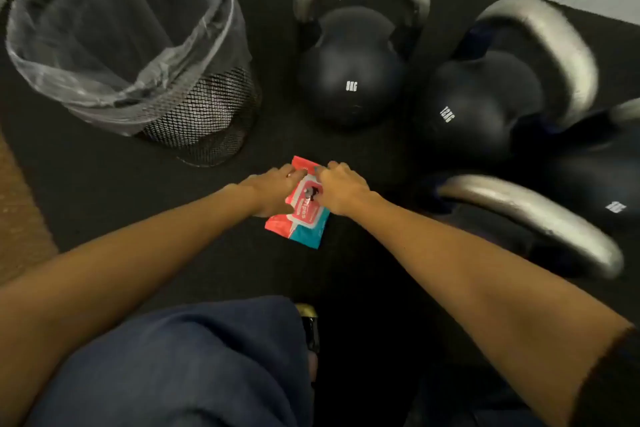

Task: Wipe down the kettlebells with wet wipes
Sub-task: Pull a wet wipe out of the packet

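Both hands down on the wipes pack (300, 215), flat on the black floor (104, 191): left hand (273, 189) fingers spread along its left edge, right hand (341, 189) fingers curled at the top flap. Whether either truly grips, can't tell. Pack's long axis runs away, tilted slightly left. Three kettlebells: one (349, 80) ahead, one (481, 104) right, one (595, 184) nearest right. One mesh bin (194, 114).

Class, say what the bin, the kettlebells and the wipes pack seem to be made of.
Bin: black wire mesh, probably metal, lined with a clear plastic bag.
Kettlebells: matte black bodies, dull silvery handles, likely metal.
Wipes pack: glossy, crinkled printed film, probably plastic.
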Available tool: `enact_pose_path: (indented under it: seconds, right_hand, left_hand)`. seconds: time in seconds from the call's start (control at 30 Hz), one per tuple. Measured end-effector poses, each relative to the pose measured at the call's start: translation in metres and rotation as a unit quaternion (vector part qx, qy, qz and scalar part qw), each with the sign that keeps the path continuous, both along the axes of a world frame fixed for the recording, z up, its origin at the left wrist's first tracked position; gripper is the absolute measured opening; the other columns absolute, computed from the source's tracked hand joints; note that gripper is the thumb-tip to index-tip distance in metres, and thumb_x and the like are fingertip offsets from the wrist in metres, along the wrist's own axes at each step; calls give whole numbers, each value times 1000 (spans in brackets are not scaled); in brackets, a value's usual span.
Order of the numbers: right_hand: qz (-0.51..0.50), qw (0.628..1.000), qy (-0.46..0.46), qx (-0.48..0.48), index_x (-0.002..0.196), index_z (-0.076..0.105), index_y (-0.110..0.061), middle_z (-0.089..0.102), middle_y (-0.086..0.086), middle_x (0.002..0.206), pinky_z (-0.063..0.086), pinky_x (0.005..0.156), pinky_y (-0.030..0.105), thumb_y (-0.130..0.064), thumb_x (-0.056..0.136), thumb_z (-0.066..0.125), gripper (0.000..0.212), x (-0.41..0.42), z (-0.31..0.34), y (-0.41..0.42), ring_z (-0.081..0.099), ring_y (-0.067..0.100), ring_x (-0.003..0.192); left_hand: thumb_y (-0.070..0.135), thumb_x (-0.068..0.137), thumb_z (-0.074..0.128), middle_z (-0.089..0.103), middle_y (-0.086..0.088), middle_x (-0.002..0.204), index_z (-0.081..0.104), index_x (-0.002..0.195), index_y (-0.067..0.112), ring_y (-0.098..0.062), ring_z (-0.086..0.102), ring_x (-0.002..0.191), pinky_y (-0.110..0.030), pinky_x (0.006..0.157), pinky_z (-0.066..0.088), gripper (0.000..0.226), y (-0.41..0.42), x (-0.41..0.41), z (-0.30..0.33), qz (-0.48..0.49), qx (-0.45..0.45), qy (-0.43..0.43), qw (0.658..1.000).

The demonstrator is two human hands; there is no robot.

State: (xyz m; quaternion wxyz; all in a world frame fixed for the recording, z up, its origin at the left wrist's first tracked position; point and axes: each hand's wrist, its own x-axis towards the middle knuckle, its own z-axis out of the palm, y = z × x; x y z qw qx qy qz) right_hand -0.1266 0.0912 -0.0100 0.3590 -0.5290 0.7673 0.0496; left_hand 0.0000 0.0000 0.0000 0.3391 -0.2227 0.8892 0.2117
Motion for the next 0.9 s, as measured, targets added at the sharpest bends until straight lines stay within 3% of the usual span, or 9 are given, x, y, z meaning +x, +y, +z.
enact_pose_path:
  seconds: [0.17,0.27,0.37,0.53,0.77,0.9]
  right_hand:
    - [43,998,-49,-11,152,26,-25,27,9,151,38,110,47,-20,93,63,70,8,-26,-3,30,28,138]
    - [69,996,-64,8,152,28,-32,11,6,158,33,114,51,-20,92,65,71,6,-33,2,15,29,145]
    - [104,992,-69,10,151,30,-35,4,3,160,31,115,54,-22,92,66,70,1,-36,2,10,30,146]
    - [148,988,-38,0,149,35,-34,8,3,160,32,114,53,-24,91,67,68,-2,-35,-1,15,33,143]
    - [166,986,4,12,149,34,-33,10,7,158,33,113,56,-22,91,67,68,5,-27,-4,20,37,143]
    - [163,986,-18,-23,143,37,-32,15,7,156,40,109,51,-20,92,66,60,1,-23,2,29,34,140]
  left_hand:
    - [56,79,66,-8,-3,161,-11,152,18,-27,5,147,-51,114,22,113,-16,15,-31,-69,-65,-55,994]
    - [63,79,61,-23,1,158,-24,147,21,-26,-11,147,-53,117,14,117,-18,27,-43,-86,-72,-86,990]
    - [73,76,55,-31,1,154,-31,144,24,-25,-20,144,-53,117,6,120,-16,33,-52,-88,-64,-63,992]
    - [75,81,42,-33,-1,154,-30,143,27,-25,-25,143,-53,116,-2,107,-13,24,-55,-88,-56,-49,993]
    - [69,83,48,-29,-2,155,-23,147,24,-28,-26,142,-58,116,-2,105,-7,12,-51,-77,-60,-92,991]
    - [68,83,49,-27,-5,156,-20,149,23,-28,-25,142,-58,114,-2,105,-5,14,-57,-89,-77,-86,989]
